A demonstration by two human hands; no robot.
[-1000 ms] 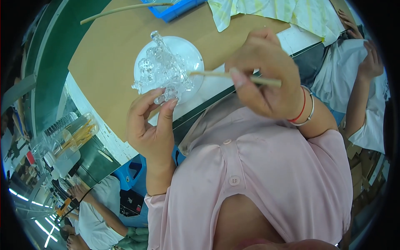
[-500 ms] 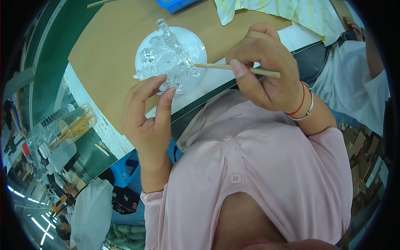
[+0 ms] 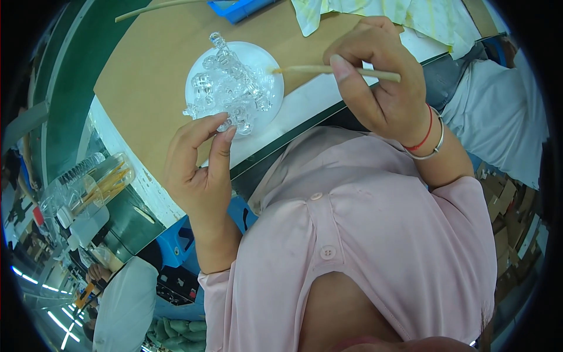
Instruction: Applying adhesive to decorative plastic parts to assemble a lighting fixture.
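Observation:
A round white plate point(image 3: 275, 97) holds a heap of clear, glossy figure-like pieces point(image 3: 231, 67). At its near edge, the thumb and forefinger of my left hand point(image 3: 196, 158) pinch a clear piece point(image 3: 241, 124); the fingertips partly cover it, and I cannot tell whether it rests on the others. My right hand point(image 3: 384, 82), with a red cord and a bangle at the wrist, grips a thin wooden stick point(image 3: 311, 69) between thumb and fingers. The stick's darker tip points left, over the right side of the plate, and seems apart from the pieces.
Brown board point(image 3: 138, 76) covers the table. At the back are a blue tray point(image 3: 243, 9), a yellow-and-white cloth point(image 3: 404, 20) and another thin stick point(image 3: 155, 7). Clear containers with sticks point(image 3: 108, 185) stand at the left. People in pale clothes sit at the right point(image 3: 498, 123) and lower left point(image 3: 126, 305).
My right hand has risen slightly toward the far side, taking the stick's tip away from the clear pieces. My left hand keeps its pinch at the plate's near edge.

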